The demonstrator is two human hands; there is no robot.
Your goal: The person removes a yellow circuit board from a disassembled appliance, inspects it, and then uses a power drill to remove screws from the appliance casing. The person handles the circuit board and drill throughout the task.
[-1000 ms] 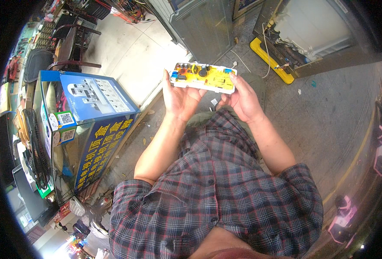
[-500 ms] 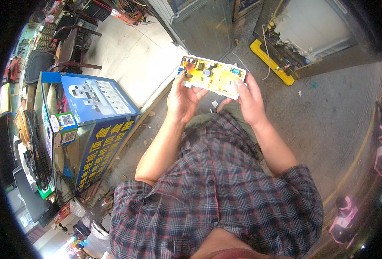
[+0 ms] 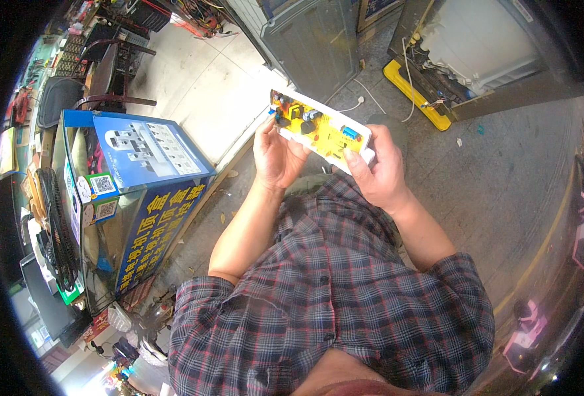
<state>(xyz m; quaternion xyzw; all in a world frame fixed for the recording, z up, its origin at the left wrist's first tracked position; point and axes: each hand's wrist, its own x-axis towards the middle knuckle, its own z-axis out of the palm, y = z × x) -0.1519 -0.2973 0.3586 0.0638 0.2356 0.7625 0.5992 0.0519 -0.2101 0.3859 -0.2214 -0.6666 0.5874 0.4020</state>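
Observation:
A circuit board (image 3: 318,134) with a yellowish face sits in a shallow white plastic tray, held up in front of my body and tilted. Black, blue and red components stand on its face, with a blue block near the right end. My left hand (image 3: 280,158) grips the left end, thumb at the edge beside the small parts and fingers partly underneath. At the right end my right hand (image 3: 379,168) is closed on the board, its thumb lying on the face near the lower corner. Fingers under the tray are hidden.
On the left stands a glass display case (image 3: 153,191) with a blue top panel. Ahead on the right, an opened appliance with a yellow base (image 3: 417,96) lies on the grey floor, and a white cable (image 3: 364,92) trails nearby. A dark chair (image 3: 110,72) is at upper left.
The circuit board has tipped so its face and tall components show at a different slant, and the right end sits lower. My right hand has moved slightly down and turned with it.

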